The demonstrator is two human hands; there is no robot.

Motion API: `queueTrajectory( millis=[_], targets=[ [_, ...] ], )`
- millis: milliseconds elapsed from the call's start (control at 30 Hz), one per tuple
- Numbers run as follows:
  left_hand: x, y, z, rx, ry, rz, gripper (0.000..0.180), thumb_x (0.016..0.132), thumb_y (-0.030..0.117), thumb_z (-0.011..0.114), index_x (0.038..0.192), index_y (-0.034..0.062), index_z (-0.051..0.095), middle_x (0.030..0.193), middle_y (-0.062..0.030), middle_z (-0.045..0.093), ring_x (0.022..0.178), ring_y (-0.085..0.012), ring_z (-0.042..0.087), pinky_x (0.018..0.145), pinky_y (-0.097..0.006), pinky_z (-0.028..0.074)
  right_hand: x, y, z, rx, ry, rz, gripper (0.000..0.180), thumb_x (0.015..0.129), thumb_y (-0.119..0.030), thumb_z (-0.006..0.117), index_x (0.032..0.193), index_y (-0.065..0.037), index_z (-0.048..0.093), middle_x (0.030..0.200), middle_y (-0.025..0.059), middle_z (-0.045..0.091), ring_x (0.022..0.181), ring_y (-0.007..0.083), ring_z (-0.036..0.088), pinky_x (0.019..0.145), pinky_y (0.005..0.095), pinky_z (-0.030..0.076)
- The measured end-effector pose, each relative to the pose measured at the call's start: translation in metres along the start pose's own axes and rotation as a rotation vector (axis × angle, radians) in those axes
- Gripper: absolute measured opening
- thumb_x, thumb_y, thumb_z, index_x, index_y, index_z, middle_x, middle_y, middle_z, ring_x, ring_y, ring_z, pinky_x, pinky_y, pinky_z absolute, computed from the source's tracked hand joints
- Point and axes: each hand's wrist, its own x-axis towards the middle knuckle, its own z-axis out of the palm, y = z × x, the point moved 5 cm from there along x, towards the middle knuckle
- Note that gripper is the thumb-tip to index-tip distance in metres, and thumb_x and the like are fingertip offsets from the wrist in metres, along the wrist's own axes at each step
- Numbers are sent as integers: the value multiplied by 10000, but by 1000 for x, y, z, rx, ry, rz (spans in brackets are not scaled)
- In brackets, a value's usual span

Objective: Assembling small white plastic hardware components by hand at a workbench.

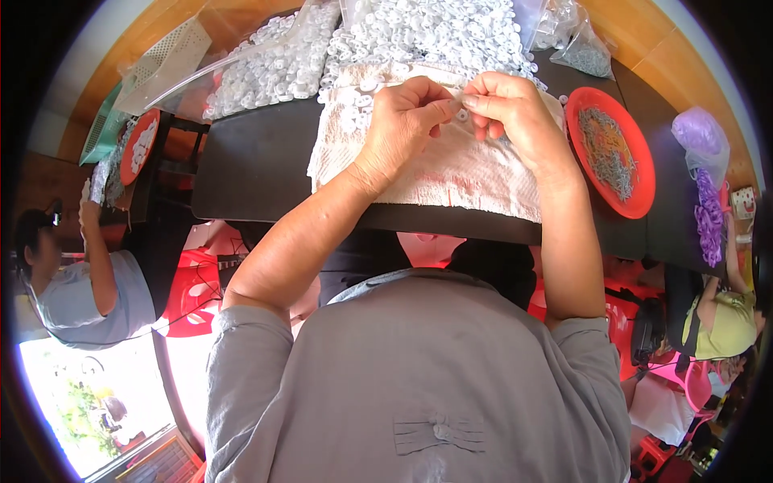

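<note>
My left hand point(409, 117) and my right hand point(511, 113) meet above a pale cloth point(475, 181) on the dark table. Both are closed in a pinch, fingertips nearly touching. What they hold is too small and too hidden to name. Just below the right fingertips shows a small white plastic piece point(461, 116) with a dark hole; I cannot tell if it is held or lies on the cloth. More such white pieces point(358, 113) lie beside my left hand. A large heap of white pieces point(427, 36) rises beyond both hands.
Right of the cloth stands a red plate point(640, 205) holding thin metal nails point(608, 153). A clear bag of white pieces point(274, 68) lies at the far left, more bags point(584, 52) at the far right. One person point(88, 282) works at left, another point(721, 314) at right.
</note>
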Motion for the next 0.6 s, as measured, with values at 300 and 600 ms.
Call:
queueTrajectory(
  millis=[300, 600],
  targets=[
    [2, -9, -2, -173, -27, -117, 133, 853, 123, 636, 839, -10, 630, 655, -26, 586, 519, -72, 499, 433, -212, 368, -2, -2, 3, -50, -15, -90, 139, 886, -116, 542, 918, -7, 621, 754, -11, 569, 655, 56, 515, 573, 193, 390],
    [0, -8, -3, -151, -17, -127, 113, 851, 101, 630, 841, -11, 633, 649, -26, 580, 519, -72, 495, 431, -213, 363, -2, -2, 5, -102, -43, -104, 137, 916, -135, 555, 929, -19, 625, 764, -24, 561, 648, 49, 499, 568, 188, 379]
  ],
)
